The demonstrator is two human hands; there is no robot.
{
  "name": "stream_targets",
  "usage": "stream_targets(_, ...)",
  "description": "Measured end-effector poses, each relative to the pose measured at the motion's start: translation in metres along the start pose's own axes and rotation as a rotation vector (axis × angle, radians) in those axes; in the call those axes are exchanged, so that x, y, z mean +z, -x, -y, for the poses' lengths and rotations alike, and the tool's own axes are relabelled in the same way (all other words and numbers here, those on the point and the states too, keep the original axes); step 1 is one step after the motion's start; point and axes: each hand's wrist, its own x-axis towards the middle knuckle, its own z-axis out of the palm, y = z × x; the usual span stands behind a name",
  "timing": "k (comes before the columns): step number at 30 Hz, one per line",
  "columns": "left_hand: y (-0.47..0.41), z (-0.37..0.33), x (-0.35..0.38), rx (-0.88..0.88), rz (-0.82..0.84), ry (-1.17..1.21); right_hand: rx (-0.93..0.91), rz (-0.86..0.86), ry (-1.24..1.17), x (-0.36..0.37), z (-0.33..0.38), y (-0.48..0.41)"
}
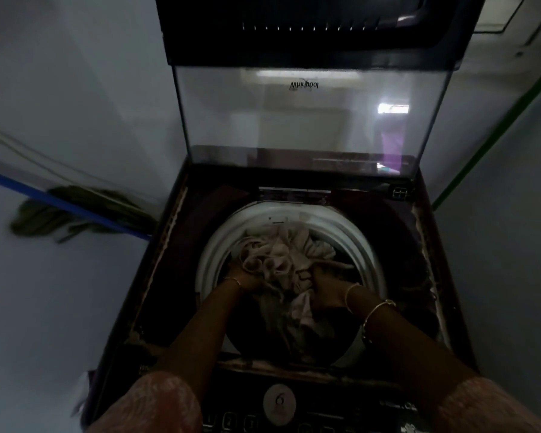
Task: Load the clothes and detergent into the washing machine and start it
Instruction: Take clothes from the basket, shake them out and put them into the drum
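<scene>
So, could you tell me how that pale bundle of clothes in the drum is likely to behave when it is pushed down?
The pale clothes lie bunched in soft folds, so they will likely crumple rather than resist. Both the left hand and right hand grip fabric, suggesting it droops when lifted. It probably springs back slightly.

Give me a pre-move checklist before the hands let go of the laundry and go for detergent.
1. Lid raised clear of the drum: ok.
2. Clothes inside the drum rim: ok.
3. Left hand grips the clothes: not ok, release first.
4. Right hand grips the clothes: not ok, release first.
5. Detergent in view: not ok, none visible.
6. Control panel state: cannot tell, too dark.
</scene>
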Motion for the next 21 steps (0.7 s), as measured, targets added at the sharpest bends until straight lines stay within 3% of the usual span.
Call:
stream_targets(2, 0.003, -0.004, 0.002, -0.05, -0.198, 0.067, -0.089, -0.003, 0.039, -0.008, 0.008, 0.0)
stream_targets(4, 0.006, -0.012, 0.002, -0.015, -0.279, 0.171, -0.177, -0.034, 0.037, -0.016, 0.021, 0.002)
stream_targets(7, 0.01, -0.021, 0.002, 0.087, -0.282, -0.149, -0.168, -0.065, 0.107, -0.016, 0.028, -0.002)
stream_targets(9, 0.013, -0.02, 0.002, 0.138, -0.168, -0.414, -0.129, -0.103, 0.132, -0.009, 0.032, -0.004)
stream_targets(12, 0.012, -0.014, 0.003, 0.192, 0.281, -0.669, -0.126, -0.231, 0.221, 0.002, 0.039, -0.004)
stream_targets(14, 0.011, -0.016, 0.0, 0.182, 0.452, -0.768, -0.179, -0.253, 0.303, 0.009, 0.044, -0.008)
stream_targets(21, -0.018, -0.025, -0.005, 0.103, 0.583, -0.773, -0.104, -0.089, 0.307, 0.021, 0.04, -0.047)
